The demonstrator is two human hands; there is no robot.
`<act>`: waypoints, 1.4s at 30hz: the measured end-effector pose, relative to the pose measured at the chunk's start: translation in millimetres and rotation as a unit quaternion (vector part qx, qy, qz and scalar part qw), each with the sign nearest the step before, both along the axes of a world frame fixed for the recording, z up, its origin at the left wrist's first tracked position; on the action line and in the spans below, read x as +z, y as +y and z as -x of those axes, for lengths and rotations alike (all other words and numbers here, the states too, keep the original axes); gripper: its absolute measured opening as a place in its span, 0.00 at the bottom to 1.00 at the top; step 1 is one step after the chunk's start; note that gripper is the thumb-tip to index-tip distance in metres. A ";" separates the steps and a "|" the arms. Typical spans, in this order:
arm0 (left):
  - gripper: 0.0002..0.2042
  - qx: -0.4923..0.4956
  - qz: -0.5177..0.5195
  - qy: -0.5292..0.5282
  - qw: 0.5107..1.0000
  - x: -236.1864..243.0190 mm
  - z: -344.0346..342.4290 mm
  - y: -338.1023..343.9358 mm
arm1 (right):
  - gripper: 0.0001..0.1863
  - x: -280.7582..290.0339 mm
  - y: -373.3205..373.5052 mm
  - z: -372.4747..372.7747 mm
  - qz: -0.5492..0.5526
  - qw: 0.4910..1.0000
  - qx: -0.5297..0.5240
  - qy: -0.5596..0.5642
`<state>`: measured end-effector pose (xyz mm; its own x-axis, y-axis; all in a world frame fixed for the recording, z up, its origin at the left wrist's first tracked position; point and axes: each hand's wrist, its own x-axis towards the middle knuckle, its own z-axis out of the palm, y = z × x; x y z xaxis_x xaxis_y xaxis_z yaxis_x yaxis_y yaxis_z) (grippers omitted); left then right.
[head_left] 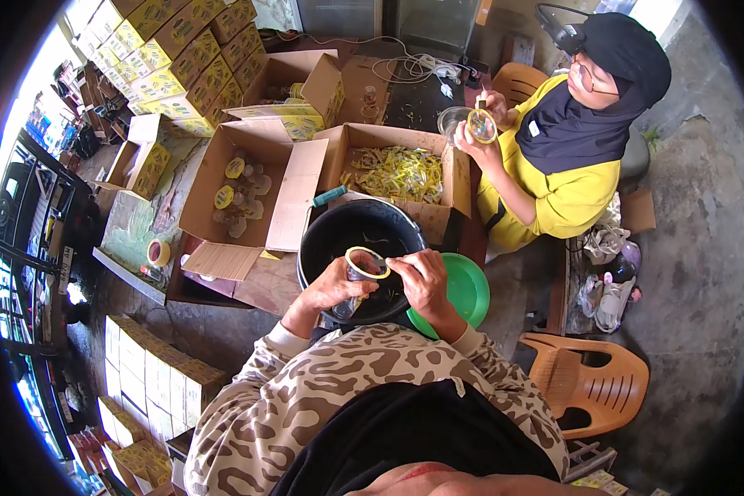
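My left hand point(336, 285) is wrapped round a clear plastic cup point(362, 277) with a yellow rim, tilted over a black bucket point(316, 240). At the right side of that rim, the fingers of my right hand point(424, 283) are pinched together. Whatever they hold there is too small to make out. Below my right hand lies a green plastic basin point(471, 289), partly hidden by my wrist. Dark residue and small scraps show inside the bucket.
A carton point(202, 198) of clear cups stands ahead left, beside a carton of yellow strips point(397, 175). At the right, a person in yellow point(546, 198) holds another yellow-rimmed cup point(481, 126). Stacked boxes point(174, 70), an orange chair point(587, 384) and coiled cable point(422, 68) surround the workplace.
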<state>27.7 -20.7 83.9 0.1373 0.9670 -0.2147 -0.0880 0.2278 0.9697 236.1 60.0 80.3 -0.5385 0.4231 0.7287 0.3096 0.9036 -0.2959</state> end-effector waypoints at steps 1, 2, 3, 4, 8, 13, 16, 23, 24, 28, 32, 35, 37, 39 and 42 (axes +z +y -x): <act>0.23 -0.009 0.006 -0.018 1.000 -2.8 1.0 0.0 | 0.12 -0.9 -1.1 0.3 -0.004 1.000 -0.002 0.000; 0.23 -0.018 0.011 -0.035 0.999 -6.0 2.1 0.9 | 0.13 -2.1 -2.2 1.1 -0.009 1.000 -0.003 0.001; 0.23 -0.027 0.017 -0.053 0.998 -8.5 2.9 1.5 | 0.14 -2.9 -3.0 1.6 -0.013 1.000 -0.005 0.001; 0.23 -0.027 0.026 -0.065 0.997 -10.5 3.5 1.5 | 0.14 -2.9 -3.3 1.8 -0.014 1.000 -0.005 -0.002; 0.23 -0.041 0.038 -0.153 0.987 -20.7 4.2 1.8 | 0.14 -5.1 -5.0 3.6 -0.009 1.000 -0.008 -0.002; 0.24 -0.072 0.039 -0.221 0.972 -24.7 6.7 1.7 | 0.13 -8.8 -4.6 6.3 0.013 1.000 -0.006 0.004; 0.25 -0.064 0.019 -0.233 0.970 -22.3 7.4 0.9 | 0.11 -7.3 -2.7 7.6 0.036 0.999 -0.005 0.009; 0.27 -0.030 -0.054 -0.143 0.988 -19.7 5.2 5.2 | 0.08 -5.9 5.4 0.9 0.064 0.997 -0.027 0.018; 0.29 -0.029 -0.041 -0.165 0.985 -18.9 4.6 4.5 | 0.08 -7.2 6.0 -0.6 0.064 0.997 -0.025 0.015; 0.25 0.002 0.009 -0.119 0.993 -19.2 -2.9 2.7 | 0.08 -7.7 4.1 -3.4 0.071 0.997 -0.028 0.004; 0.19 -0.002 0.023 -0.101 0.995 -20.4 -11.1 2.0 | 0.08 -6.9 0.1 -1.9 0.048 0.998 -0.029 0.005; 0.18 -0.004 0.047 -0.089 0.995 -8.1 -13.9 1.6 | 0.08 -9.2 -0.6 -2.6 0.047 0.998 -0.037 0.000; 0.18 -0.003 0.064 -0.116 0.991 -15.2 -10.8 0.3 | 0.09 -9.7 -1.9 -1.7 0.046 0.998 -0.040 0.004; 0.17 -0.005 0.043 -0.113 0.993 -17.8 -10.0 0.9 | 0.10 -11.8 -0.1 -1.3 0.091 0.995 -0.034 0.026; 0.17 0.017 -0.011 -0.030 0.999 -10.3 -9.3 3.6 | 0.11 -8.7 -0.7 -3.4 0.125 0.990 -0.038 0.048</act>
